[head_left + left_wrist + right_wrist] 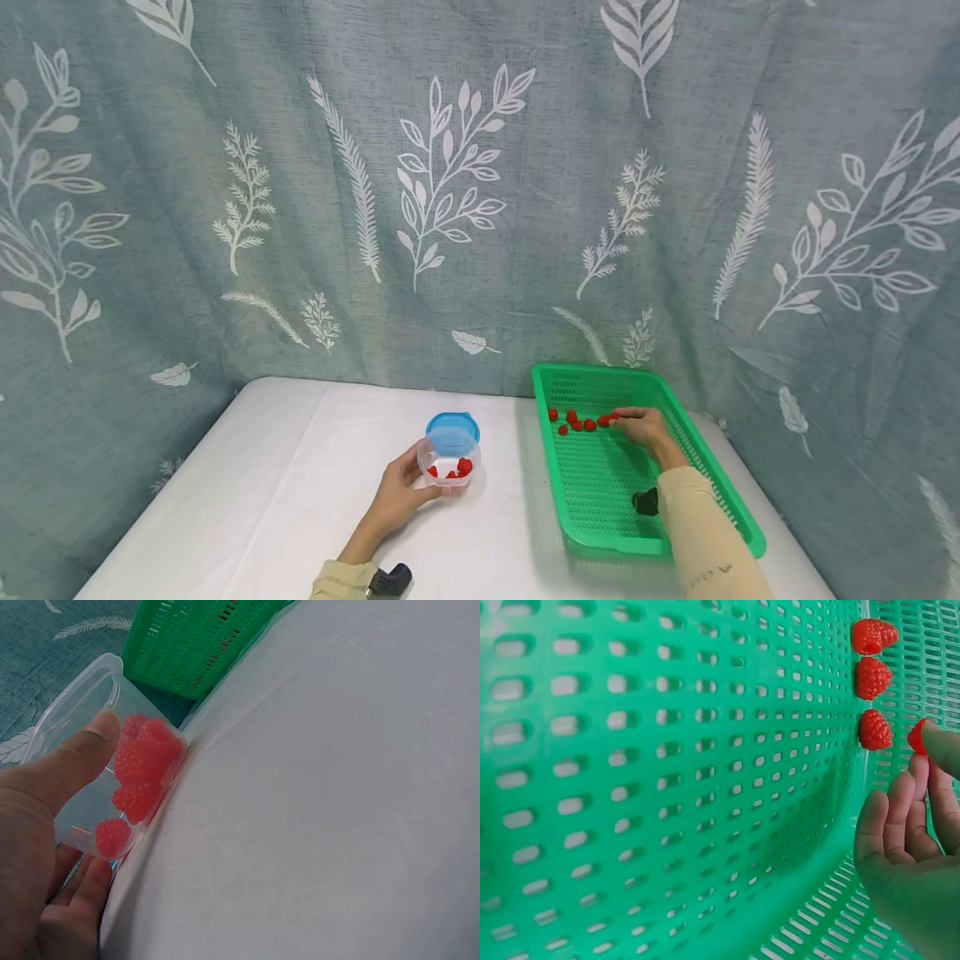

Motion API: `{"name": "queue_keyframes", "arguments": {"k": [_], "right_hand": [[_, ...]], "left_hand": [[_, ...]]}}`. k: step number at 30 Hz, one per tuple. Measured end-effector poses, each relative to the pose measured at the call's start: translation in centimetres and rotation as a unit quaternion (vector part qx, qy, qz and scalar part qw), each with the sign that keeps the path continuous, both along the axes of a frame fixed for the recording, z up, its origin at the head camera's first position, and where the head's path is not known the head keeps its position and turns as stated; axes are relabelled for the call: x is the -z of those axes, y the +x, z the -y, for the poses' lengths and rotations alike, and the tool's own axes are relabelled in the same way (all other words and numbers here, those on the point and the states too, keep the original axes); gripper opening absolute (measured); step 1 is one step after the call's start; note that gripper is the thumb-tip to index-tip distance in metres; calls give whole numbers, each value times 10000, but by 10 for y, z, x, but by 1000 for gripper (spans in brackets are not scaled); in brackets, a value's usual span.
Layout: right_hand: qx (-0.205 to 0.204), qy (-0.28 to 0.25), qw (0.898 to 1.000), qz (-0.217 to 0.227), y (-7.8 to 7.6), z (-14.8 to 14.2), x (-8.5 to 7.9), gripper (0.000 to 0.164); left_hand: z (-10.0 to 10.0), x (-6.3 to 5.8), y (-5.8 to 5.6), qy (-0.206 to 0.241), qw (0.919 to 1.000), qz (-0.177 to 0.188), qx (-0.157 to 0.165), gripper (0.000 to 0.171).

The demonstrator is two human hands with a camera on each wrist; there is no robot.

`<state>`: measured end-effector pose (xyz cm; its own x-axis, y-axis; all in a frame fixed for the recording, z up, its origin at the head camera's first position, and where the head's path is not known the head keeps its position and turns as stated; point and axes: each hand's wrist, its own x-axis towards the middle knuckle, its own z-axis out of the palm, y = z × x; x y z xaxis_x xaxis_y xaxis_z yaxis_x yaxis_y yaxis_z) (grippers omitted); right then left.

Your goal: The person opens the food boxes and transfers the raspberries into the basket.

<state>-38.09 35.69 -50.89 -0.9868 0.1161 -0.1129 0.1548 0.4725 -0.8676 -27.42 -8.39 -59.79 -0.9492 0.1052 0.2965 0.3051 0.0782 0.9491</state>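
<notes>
My left hand (402, 493) grips a clear plastic tub (427, 457) from its left side, thumb and fingers on opposite walls. Several red raspberries (142, 761) lie in the bottom of the tub, seen through its wall in the left wrist view. Over in the green basket (600, 540), my right hand (645, 429) pinches one raspberry (918, 738) between thumb and fingertips. Beside it, more raspberries (874, 679) lie in a row on the basket floor, close to its wall.
A blue lid (453, 421) lies on the white table (300, 467) just behind the tub. The perforated basket stands at the table's right, its raised walls around my right hand. A grey-green leaf-patterned curtain (360, 317) hangs along the back and sides.
</notes>
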Motion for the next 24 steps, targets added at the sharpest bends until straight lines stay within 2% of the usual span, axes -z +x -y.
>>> {"name": "queue_keyframes", "arguments": {"k": [5, 9, 13, 17, 20, 24], "right_hand": [[-79, 11, 10000, -41, 3, -6, 0, 39], [-339, -18, 9991, -236, 5, 3, -12, 40], [-786, -219, 9955, -481, 7, 26, -35, 42], [-1191, -577, 9886, -714, 14, 54, -65, 45], [-1500, -782, 9809, -964, 26, 77, -87, 44], [-1792, -794, 9712, -1356, 45, 108, -113, 42]], "left_hand": [[-3, 1, -1, 7, 10000, -31, 4, 87], [-4, 2, 0, -126, 9999, -12, -72, 87], [-4, 1, 0, -242, 9996, -48, -119, 86], [-4, 0, 0, -166, 9998, 28, -113, 86], [-4, -1, 1, -105, 9999, 78, -110, 86], [-4, -1, 1, -165, 9997, 75, -146, 86]]}}
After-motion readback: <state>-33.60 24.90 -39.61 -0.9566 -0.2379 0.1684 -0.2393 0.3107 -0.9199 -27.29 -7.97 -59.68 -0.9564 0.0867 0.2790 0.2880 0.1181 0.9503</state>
